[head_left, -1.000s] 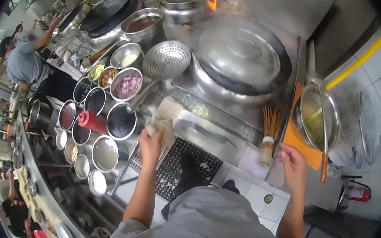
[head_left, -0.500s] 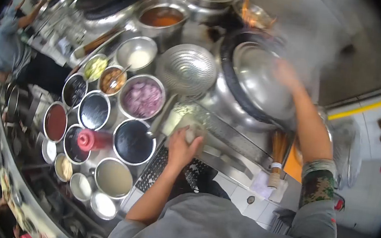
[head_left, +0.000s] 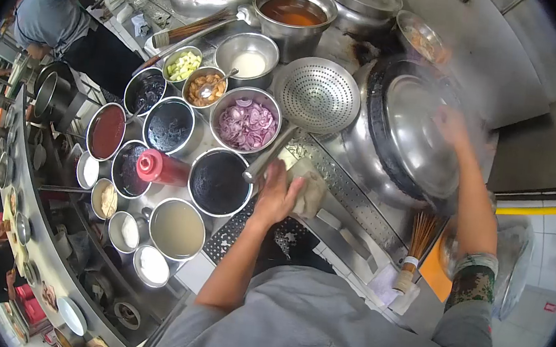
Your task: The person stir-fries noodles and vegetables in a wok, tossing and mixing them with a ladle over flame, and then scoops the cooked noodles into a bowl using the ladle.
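Note:
My right hand is at the top of a domed metal lid, its fingers closed around the handle area and slightly blurred by steam. The lid covers a wok set in a blackened burner ring. My left hand has its fingers stretched and apart, beside a crumpled grey cloth on the metal counter. Close to those fingertips is the handle end of a perforated strainer. The strainer lies bowl up, left of the wok.
On the left stand several sauce pots, a bowl of sliced red onions and a red squeeze bottle. A pot of orange-brown liquid is behind. A bamboo brush lies at front right. A co-worker stands at far left.
My left hand has loosened from the grey cloth, its fingers now extended beside it. My right hand stays at the lid. The flames in the pan behind have died down, and the camera view has shifted.

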`<state>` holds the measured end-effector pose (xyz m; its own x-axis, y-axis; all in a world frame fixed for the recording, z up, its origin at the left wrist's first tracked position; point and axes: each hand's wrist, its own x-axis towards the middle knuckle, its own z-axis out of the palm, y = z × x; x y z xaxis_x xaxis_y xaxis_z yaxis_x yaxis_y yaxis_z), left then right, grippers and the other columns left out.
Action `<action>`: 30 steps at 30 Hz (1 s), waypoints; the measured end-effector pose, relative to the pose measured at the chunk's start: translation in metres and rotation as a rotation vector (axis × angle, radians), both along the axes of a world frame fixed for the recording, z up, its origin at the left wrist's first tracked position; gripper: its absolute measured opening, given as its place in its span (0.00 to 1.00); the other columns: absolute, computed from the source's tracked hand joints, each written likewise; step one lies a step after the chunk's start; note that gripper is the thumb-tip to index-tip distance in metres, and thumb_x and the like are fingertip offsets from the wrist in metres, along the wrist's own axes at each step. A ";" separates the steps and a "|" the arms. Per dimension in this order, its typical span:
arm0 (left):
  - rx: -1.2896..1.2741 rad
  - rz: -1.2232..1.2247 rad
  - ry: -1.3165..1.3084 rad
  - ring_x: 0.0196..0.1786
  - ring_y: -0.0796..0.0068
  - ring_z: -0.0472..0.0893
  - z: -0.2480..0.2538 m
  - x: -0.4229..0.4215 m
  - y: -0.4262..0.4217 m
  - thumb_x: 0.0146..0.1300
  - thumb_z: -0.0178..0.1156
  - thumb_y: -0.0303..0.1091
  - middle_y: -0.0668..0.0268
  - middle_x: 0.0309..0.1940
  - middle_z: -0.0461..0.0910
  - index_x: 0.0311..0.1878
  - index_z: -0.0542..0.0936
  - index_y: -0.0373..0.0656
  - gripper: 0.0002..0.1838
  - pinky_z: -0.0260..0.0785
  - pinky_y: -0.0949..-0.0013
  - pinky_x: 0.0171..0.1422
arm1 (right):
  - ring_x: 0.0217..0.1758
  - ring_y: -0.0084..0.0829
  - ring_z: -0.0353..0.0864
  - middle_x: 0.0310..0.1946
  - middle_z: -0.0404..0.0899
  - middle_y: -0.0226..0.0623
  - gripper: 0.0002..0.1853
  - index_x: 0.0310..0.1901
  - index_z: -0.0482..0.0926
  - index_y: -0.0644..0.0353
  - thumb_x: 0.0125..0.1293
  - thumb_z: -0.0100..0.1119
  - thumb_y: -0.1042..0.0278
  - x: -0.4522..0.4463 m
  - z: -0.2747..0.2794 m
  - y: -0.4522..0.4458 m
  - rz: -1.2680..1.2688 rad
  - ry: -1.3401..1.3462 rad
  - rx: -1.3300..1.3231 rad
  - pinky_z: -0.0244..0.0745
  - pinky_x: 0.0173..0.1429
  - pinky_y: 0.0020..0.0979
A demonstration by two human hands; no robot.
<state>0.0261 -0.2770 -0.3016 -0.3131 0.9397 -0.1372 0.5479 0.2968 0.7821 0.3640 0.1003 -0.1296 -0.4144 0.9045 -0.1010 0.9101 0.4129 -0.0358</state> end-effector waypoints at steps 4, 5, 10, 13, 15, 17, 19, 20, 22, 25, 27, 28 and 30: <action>0.018 0.206 -0.082 0.84 0.36 0.49 -0.007 0.009 -0.015 0.79 0.47 0.58 0.28 0.79 0.51 0.78 0.53 0.19 0.46 0.38 0.49 0.88 | 0.58 0.51 0.83 0.53 0.86 0.49 0.16 0.54 0.84 0.56 0.65 0.66 0.63 0.015 -0.001 0.007 0.050 0.070 0.032 0.76 0.64 0.46; 0.019 0.251 -0.110 0.84 0.35 0.50 -0.010 0.012 -0.017 0.80 0.47 0.56 0.27 0.79 0.52 0.78 0.53 0.18 0.46 0.39 0.50 0.88 | 0.57 0.51 0.84 0.52 0.86 0.49 0.16 0.52 0.84 0.57 0.65 0.67 0.63 0.017 0.002 0.012 0.035 0.077 -0.027 0.76 0.62 0.46; 0.077 0.191 -0.020 0.84 0.35 0.51 0.021 0.016 -0.019 0.81 0.45 0.53 0.30 0.79 0.54 0.76 0.60 0.20 0.40 0.42 0.49 0.87 | 0.54 0.51 0.84 0.46 0.86 0.49 0.12 0.46 0.80 0.60 0.66 0.68 0.65 0.014 0.020 0.000 0.053 0.062 -0.077 0.77 0.57 0.47; 0.042 0.093 -0.053 0.84 0.37 0.51 0.000 -0.001 0.003 0.82 0.45 0.53 0.32 0.79 0.56 0.77 0.60 0.21 0.40 0.42 0.50 0.87 | 0.52 0.52 0.84 0.44 0.86 0.50 0.11 0.47 0.79 0.60 0.67 0.67 0.66 0.014 0.016 -0.004 0.118 0.097 -0.032 0.76 0.55 0.47; 0.043 0.208 -0.140 0.84 0.39 0.52 -0.003 0.000 -0.001 0.82 0.44 0.55 0.32 0.79 0.56 0.77 0.59 0.20 0.41 0.41 0.53 0.88 | 0.51 0.53 0.83 0.44 0.85 0.50 0.11 0.48 0.79 0.60 0.68 0.66 0.66 0.023 0.026 0.004 0.161 0.163 0.025 0.76 0.54 0.47; -0.011 0.351 -0.172 0.83 0.40 0.56 -0.001 0.009 -0.015 0.82 0.42 0.57 0.32 0.78 0.58 0.77 0.59 0.20 0.43 0.44 0.56 0.87 | 0.46 0.54 0.82 0.42 0.85 0.50 0.11 0.49 0.79 0.61 0.69 0.65 0.67 0.033 0.055 0.011 0.206 0.214 0.121 0.75 0.52 0.47; -0.114 0.372 -0.280 0.83 0.40 0.57 0.029 0.018 -0.033 0.82 0.40 0.59 0.33 0.78 0.59 0.77 0.59 0.21 0.44 0.46 0.55 0.87 | 0.42 0.49 0.82 0.39 0.84 0.47 0.12 0.50 0.79 0.62 0.70 0.64 0.66 0.044 0.101 0.014 0.184 0.240 0.167 0.76 0.49 0.45; -0.082 0.341 -0.232 0.83 0.40 0.56 0.026 0.021 -0.042 0.82 0.40 0.59 0.33 0.78 0.59 0.78 0.58 0.22 0.43 0.45 0.55 0.87 | 0.39 0.44 0.82 0.37 0.84 0.45 0.12 0.51 0.80 0.62 0.70 0.64 0.65 0.052 0.124 0.013 0.185 0.286 0.203 0.76 0.48 0.43; -0.027 0.335 -0.197 0.84 0.43 0.53 0.043 0.029 -0.056 0.83 0.41 0.56 0.35 0.80 0.55 0.78 0.57 0.22 0.41 0.43 0.56 0.87 | 0.37 0.34 0.80 0.33 0.82 0.40 0.14 0.51 0.80 0.63 0.71 0.64 0.63 0.065 0.186 -0.009 0.113 0.359 0.189 0.76 0.45 0.38; 0.062 0.329 -0.258 0.84 0.48 0.57 0.056 0.029 -0.077 0.84 0.44 0.49 0.41 0.81 0.58 0.79 0.60 0.27 0.35 0.45 0.57 0.87 | 0.37 0.25 0.76 0.33 0.80 0.30 0.16 0.52 0.81 0.65 0.73 0.64 0.60 0.125 0.255 -0.024 0.128 0.358 0.281 0.74 0.45 0.34; 0.094 0.250 -0.226 0.82 0.49 0.62 0.075 0.030 -0.094 0.84 0.45 0.45 0.43 0.79 0.63 0.77 0.65 0.29 0.31 0.50 0.57 0.85 | 0.38 0.23 0.75 0.34 0.80 0.27 0.16 0.51 0.80 0.66 0.74 0.63 0.60 0.151 0.291 -0.079 -0.027 0.484 0.363 0.74 0.45 0.32; 0.063 0.266 -0.309 0.76 0.52 0.70 0.071 0.029 -0.102 0.83 0.49 0.43 0.44 0.73 0.72 0.73 0.71 0.29 0.28 0.58 0.59 0.81 | 0.39 0.20 0.73 0.35 0.79 0.24 0.16 0.49 0.80 0.66 0.74 0.63 0.60 0.170 0.314 -0.102 -0.092 0.434 0.292 0.71 0.44 0.29; -0.017 0.168 -0.412 0.72 0.55 0.75 0.092 0.038 -0.112 0.81 0.52 0.42 0.46 0.68 0.77 0.70 0.74 0.30 0.26 0.63 0.60 0.77 | 0.39 0.19 0.72 0.36 0.78 0.23 0.14 0.49 0.81 0.64 0.73 0.63 0.61 0.210 0.333 -0.150 -0.259 0.443 0.320 0.69 0.43 0.27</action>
<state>0.0643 -0.3886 -0.2094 -0.3771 0.8770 -0.2977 0.1348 0.3700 0.9192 0.5738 -0.0493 0.2034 -0.1169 0.9384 0.3251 0.9092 0.2328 -0.3451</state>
